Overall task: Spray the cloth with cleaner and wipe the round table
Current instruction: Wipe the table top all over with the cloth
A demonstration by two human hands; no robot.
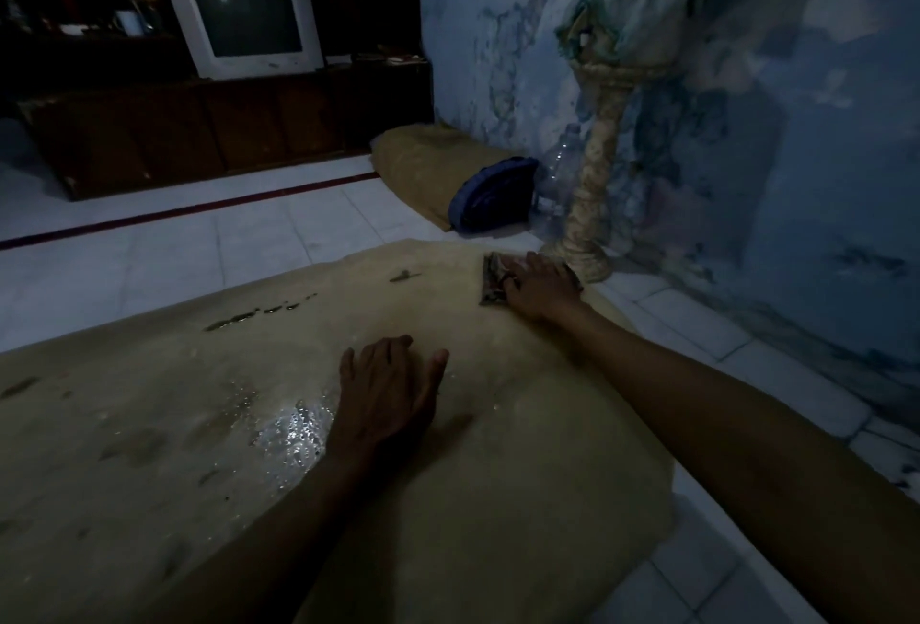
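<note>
My right hand [540, 286] lies flat, fingers spread, pressing the cloth [495, 277] against the far edge of the round table [498, 474]. My left hand [388, 389] rests open and empty, palm down, nearer me, beside a wet sheen. I judge I'm mid-wipe; next I should draw the cloth back across the dark smears [259, 313] further left.

Cloth [493, 282] on table [498, 449] far edge; pedestal [592, 205] behind.
</note>
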